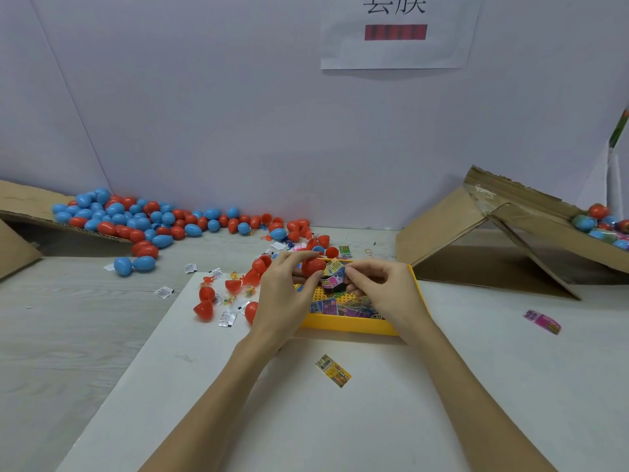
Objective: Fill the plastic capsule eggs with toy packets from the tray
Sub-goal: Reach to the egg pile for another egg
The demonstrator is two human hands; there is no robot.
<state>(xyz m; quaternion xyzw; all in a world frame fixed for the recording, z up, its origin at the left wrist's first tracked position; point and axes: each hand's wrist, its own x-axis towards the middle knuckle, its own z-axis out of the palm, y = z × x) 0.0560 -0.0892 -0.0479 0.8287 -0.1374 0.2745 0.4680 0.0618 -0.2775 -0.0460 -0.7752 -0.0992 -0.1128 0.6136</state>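
Above the yellow tray [350,326], my left hand [289,294] grips a red capsule egg half [313,266] between thumb and fingers. Right beside it my right hand [381,291] pinches a folded, colourful toy packet [333,279] that touches the red half's open side. The tray holds several more printed packets [343,306]. Loose red egg halves [218,294] lie on the white sheet left of the tray.
A heap of blue and red eggs [136,219] spills from a cardboard flap at the back left. A tilted cardboard box [493,233] with wrapped eggs stands at the right. A yellow packet [333,370] lies near me, a pink packet [543,321] at the right.
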